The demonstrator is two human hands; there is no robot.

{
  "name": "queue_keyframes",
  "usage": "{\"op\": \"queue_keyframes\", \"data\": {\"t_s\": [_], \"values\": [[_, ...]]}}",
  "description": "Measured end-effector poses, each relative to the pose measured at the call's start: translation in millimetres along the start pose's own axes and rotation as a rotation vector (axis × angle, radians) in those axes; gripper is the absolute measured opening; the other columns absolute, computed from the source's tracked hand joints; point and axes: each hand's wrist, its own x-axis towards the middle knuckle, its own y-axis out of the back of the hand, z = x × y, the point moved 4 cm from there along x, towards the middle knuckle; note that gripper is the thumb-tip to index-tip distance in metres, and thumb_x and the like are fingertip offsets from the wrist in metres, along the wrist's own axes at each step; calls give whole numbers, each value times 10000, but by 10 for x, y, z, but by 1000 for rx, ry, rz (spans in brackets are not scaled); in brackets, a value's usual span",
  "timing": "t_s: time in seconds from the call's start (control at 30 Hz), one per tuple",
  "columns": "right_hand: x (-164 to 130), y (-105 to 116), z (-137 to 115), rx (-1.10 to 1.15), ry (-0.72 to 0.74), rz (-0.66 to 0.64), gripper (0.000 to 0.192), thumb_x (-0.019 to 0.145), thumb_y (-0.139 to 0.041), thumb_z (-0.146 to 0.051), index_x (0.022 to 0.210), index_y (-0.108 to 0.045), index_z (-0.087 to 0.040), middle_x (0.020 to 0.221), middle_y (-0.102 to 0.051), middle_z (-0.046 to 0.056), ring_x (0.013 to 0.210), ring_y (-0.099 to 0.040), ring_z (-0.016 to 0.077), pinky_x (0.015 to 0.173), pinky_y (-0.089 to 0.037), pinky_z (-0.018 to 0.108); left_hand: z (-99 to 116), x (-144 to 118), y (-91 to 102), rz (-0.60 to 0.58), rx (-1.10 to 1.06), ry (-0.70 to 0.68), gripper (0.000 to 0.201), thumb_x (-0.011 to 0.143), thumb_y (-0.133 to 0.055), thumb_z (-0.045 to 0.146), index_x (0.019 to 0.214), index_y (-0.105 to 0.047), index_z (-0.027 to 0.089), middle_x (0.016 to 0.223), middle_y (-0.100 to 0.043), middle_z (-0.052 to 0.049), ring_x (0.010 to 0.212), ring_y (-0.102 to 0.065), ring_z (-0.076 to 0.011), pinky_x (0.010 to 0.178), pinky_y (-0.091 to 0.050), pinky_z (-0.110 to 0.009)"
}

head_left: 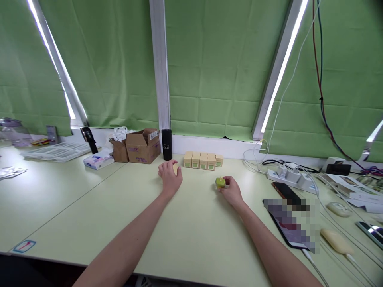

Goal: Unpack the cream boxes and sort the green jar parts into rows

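Your right hand (231,191) grasps the small green bottle (220,182) while your left hand (170,175) covers a box (175,169); moving toward 12 o'clock could topple the box row (203,160).

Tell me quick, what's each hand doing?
Left hand: fingers curled over a small box on the table.
Right hand: closed on a little green thing.

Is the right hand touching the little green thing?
Touching. The head view shows the right hand with fingertips wrapped against the small green object on the table.
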Motion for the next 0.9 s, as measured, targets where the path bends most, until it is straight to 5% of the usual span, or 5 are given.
{"op": "queue_keyframes", "data": {"t_s": [0.13, 0.23, 0.5, 0.67, 0.9], "values": [[-96, -42, -237, 510, -73, -69, 566, 596, -849, -376, 1093, -616, -237, 1097, -724, 88, 1069, -663, 294, 879, -535, 416, 169, -117, -33, -37, -102, -191, 179, 939, -545, 251, 1110, -592, 225, 1167, -645, -117, 1194, -498, -334, 1039, -390, -491], [-196, -104, -401, 814, -158, -197, 466, 694, -831, -489, 1057, -652, -257, 1118, -734, 89, 1051, -683, 302, 832, -557, 429, 311, -226, -38, -106, -173, -324, 184, 945, -540, 235, 1123, -582, 220, 1163, -639, -107, 1169, -514, -314, 1055, -399, -489], [-363, -295, -478, 1163, -281, -414, 261, 833, -714, -473, 928, -724, -230, 967, -771, 90, 891, -703, 275, 835, -565, 445, 620, -488, 6, -366, -185, -657, 242, 948, -549, 178, 1184, -592, 215, 1162, -649, -107, 1175, -490, -311, 1009, -431, -489], [-374, -335, -474, 1273, -304, -476, 222, 867, -701, -422, 943, -748, -219, 969, -781, 77, 862, -701, 245, 805, -574, 406, 640, -465, 12, -376, -258, -643, 163, 976, -545, 198, 1112, -631, 223, 1055, -694, -84, 1079, -534, -291, 944, -466, -464], [-379, -289, -539, 1215, -243, -423, 245, 814, -789, -433, 949, -731, -237, 932, -776, 51, 834, -729, 250, 807, -594, 425, 546, -389, -66, -379, -406, -456, 182, 1007, -517, 232, 890, -655, 226, 855, -695, -57, 958, -569, -257, 823, -489, -397]]}}
